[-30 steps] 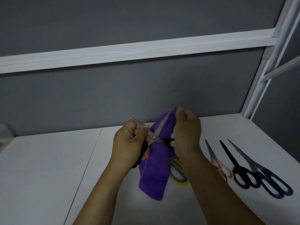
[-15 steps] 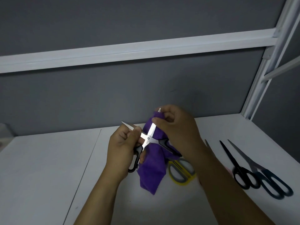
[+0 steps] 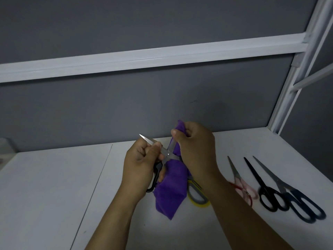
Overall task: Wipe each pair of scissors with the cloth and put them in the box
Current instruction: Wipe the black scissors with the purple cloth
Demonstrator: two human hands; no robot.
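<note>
Now the purple cloth (image 3: 171,192) covers the blade tip that showed half a second ago, the right hand (image 3: 197,148) fingers pinching it there. The left hand (image 3: 140,165) fingers clamp the open black-handled scissors (image 3: 167,154), held above the desk (image 3: 54,186).

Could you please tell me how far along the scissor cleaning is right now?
No box is in view, so I cannot tell what is packed. In hand: the left hand holds the open scissors while the right hand grips the purple cloth round one blade. Left on the table: yellow-handled scissors, pink-handled scissors, black-handled scissors and dark blue-handled scissors, none boxed.
</note>
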